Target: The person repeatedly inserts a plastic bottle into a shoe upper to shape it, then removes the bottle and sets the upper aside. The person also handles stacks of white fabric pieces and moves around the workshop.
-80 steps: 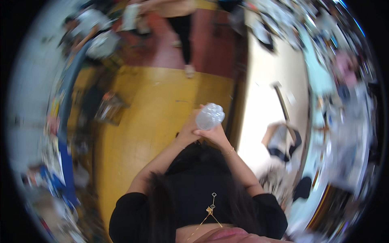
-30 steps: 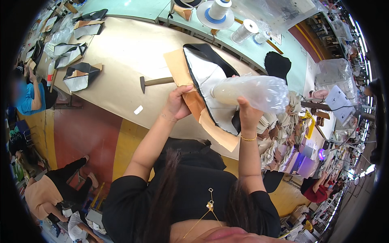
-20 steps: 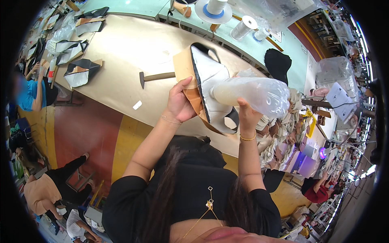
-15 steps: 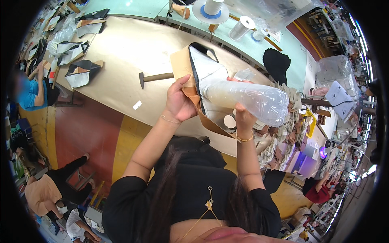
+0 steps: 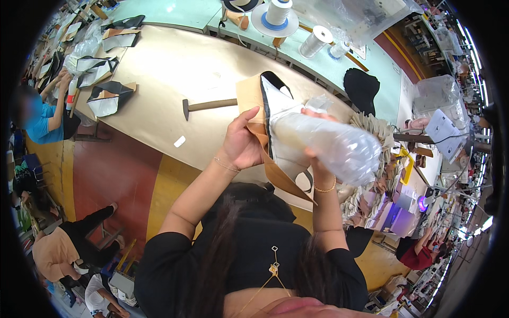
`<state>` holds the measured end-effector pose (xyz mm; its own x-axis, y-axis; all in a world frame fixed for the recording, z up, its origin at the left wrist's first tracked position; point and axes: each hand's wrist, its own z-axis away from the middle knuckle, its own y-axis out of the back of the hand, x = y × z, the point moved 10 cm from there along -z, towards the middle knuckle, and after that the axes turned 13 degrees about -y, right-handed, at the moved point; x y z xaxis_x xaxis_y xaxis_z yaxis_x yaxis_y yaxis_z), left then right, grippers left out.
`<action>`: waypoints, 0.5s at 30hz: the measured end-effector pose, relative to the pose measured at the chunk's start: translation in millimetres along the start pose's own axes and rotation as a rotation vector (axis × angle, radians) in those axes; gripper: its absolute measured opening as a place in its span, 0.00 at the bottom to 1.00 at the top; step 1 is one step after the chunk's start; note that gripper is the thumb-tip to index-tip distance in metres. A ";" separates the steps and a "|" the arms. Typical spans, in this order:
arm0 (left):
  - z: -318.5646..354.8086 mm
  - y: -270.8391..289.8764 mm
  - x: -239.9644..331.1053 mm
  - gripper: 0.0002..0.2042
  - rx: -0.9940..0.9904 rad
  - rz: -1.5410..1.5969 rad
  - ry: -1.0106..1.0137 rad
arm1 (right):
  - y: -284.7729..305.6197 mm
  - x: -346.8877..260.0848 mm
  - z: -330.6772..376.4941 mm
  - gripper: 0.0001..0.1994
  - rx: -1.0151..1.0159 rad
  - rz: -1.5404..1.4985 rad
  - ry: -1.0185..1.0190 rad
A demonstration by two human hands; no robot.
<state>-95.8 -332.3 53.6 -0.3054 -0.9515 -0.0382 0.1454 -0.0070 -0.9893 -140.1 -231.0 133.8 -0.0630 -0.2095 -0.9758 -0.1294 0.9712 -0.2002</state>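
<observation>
My left hand [image 5: 243, 142] grips the tan edge of a shoe upper piece [image 5: 275, 98], tan outside with a black and white panel, held upright above the beige table [image 5: 169, 69]. My right hand [image 5: 317, 161] is closed round a clear plastic bottle [image 5: 331, 144], which lies across the white panel of the piece with its base pointing to the lower right. A thin bracelet sits on each wrist.
A hammer [image 5: 209, 105] lies on the table behind the piece. More shoe uppers [image 5: 106, 98] lie at the left near a person in blue [image 5: 40, 119]. Thread spools [image 5: 279, 10] stand on the green bench behind. A stack of cut pieces [image 5: 374, 130] sits at the right.
The view swung from the floor up to the table. My left hand lifted the shoe upper off the table to upright, and my right hand brought the bottle down against it.
</observation>
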 end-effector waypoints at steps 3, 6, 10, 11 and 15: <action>-1.9 -0.7 5.0 0.27 0.011 -0.076 -0.010 | 5.0 0.2 2.2 0.24 0.052 -0.021 0.049; -3.7 -4.1 6.2 0.28 0.014 -0.039 -0.004 | 7.7 17.3 3.9 0.21 -0.028 -0.176 -0.024; -4.8 -5.6 8.1 0.27 0.004 -0.051 -0.022 | 8.9 29.2 10.4 0.33 -0.181 0.114 -0.009; -4.7 -2.0 6.4 0.27 0.038 -0.051 0.002 | 16.8 33.7 9.4 0.36 -0.149 0.087 -0.035; -8.6 -3.1 14.3 0.27 0.015 -0.060 -0.027 | 34.7 30.0 -6.3 0.38 0.029 0.116 0.058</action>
<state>-108.7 -343.3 55.0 -0.2884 -0.9572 0.0255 0.1418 -0.0690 -0.9875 -152.7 -204.4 98.2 -0.1331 -0.1011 -0.9859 -0.0897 0.9919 -0.0896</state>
